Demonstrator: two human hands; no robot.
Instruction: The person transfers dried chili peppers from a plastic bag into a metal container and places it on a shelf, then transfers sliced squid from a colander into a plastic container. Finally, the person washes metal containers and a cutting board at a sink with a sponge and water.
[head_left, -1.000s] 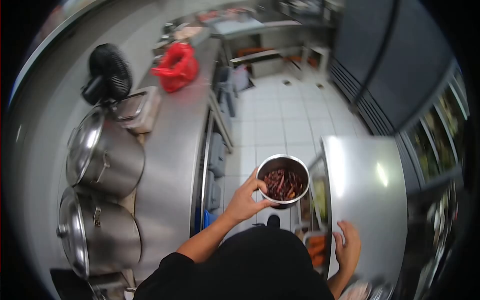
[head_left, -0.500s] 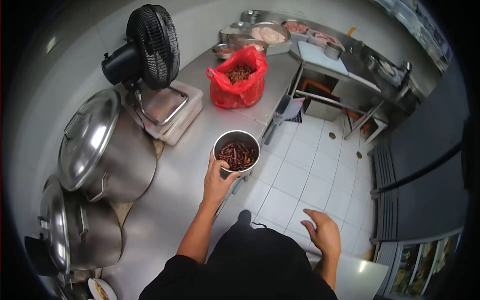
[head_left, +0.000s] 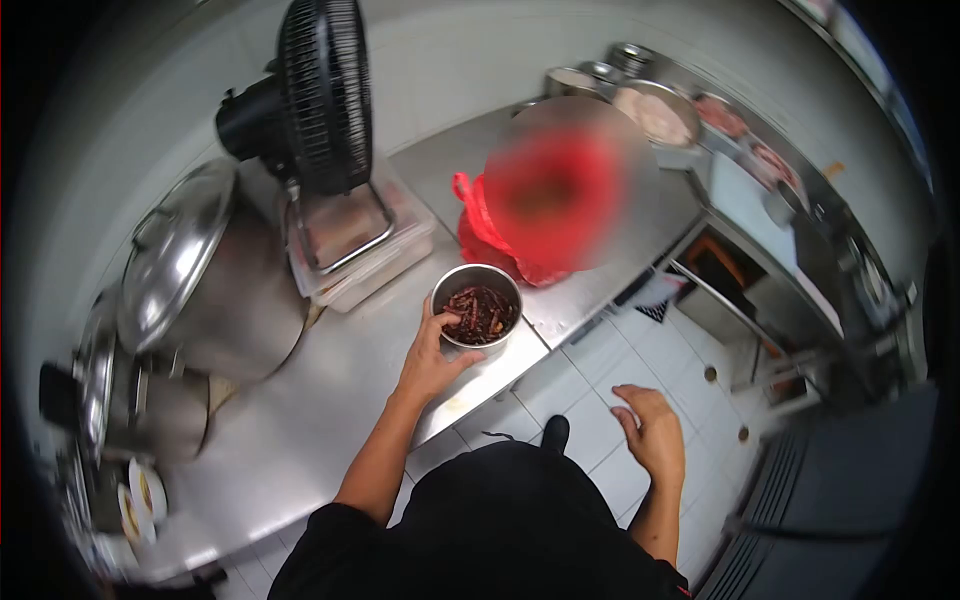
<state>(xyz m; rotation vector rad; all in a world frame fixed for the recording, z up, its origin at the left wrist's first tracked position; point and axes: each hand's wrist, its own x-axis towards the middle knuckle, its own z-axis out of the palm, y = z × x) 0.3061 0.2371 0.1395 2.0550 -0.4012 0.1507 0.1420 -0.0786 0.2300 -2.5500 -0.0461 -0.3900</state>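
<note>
Where fingers (head_left: pixel 431 326) grip, a round metal pot (head_left: pixel 478 276) holds shrivelled chillies (head_left: pixel 480 314).

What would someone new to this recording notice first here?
Probably the bright red bag, partly blurred, on the steel counter just beyond the metal cup. Next, that cup, near the picture's middle in the left hand, holding what look like dark dried chillies. The black fan at upper left, near a big lidded pot, also stands out.
</note>
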